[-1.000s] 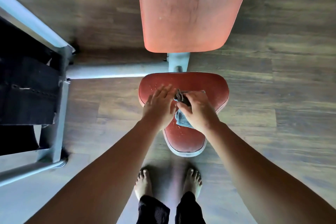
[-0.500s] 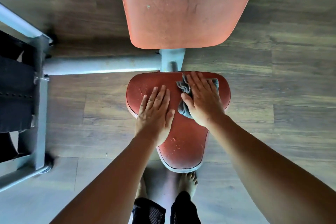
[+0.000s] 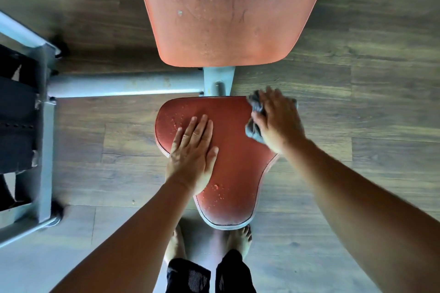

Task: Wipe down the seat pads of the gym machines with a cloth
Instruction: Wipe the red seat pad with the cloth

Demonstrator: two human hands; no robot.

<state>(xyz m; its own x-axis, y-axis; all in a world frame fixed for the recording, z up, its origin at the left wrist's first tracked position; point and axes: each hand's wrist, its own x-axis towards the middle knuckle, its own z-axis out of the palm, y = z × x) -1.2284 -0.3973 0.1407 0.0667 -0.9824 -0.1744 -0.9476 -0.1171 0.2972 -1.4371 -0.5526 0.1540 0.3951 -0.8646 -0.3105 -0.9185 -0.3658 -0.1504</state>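
Nearest the camera: bare feet (image 3: 239, 238) on the wood-look floor (image 3: 357, 173), just under the narrow front tip of the red seat pad (image 3: 238, 162).

Left hand (image 3: 192, 152) lies flat, fingers spread, palm down on the pad's left half, grasping nothing, just bracing.

Right hand (image 3: 277, 119) presses a bunched grey cloth (image 3: 254, 123) onto the pad's far right corner. The fingers are curled over it, so it is pinned under the palm rather than pinched. The cloth sticks out on the thumb side, toward the left hand; the far fingertips look blurred and sit at or past the pad's back edge.

Beyond the grip: the grey frame post (image 3: 219, 78) and crossbar (image 3: 126, 85), then the red back pad (image 3: 228, 12), scuffed and cracked.

Risks, as I judge them:
- The wiping hand is at the corner edge, so one more stroke outward could run the cloth off the pad or knock knuckles on the post.
- The cloth is wadded, so it has a small contact patch and could streak or miss spots.
- Pale flecks show left of the bracing hand and near the front tip. The area under the left palm gets skipped unless that hand moves.
- Pressing on a wet pad, the brace could slip.

Writing: no brand, label or text readable anywhere.
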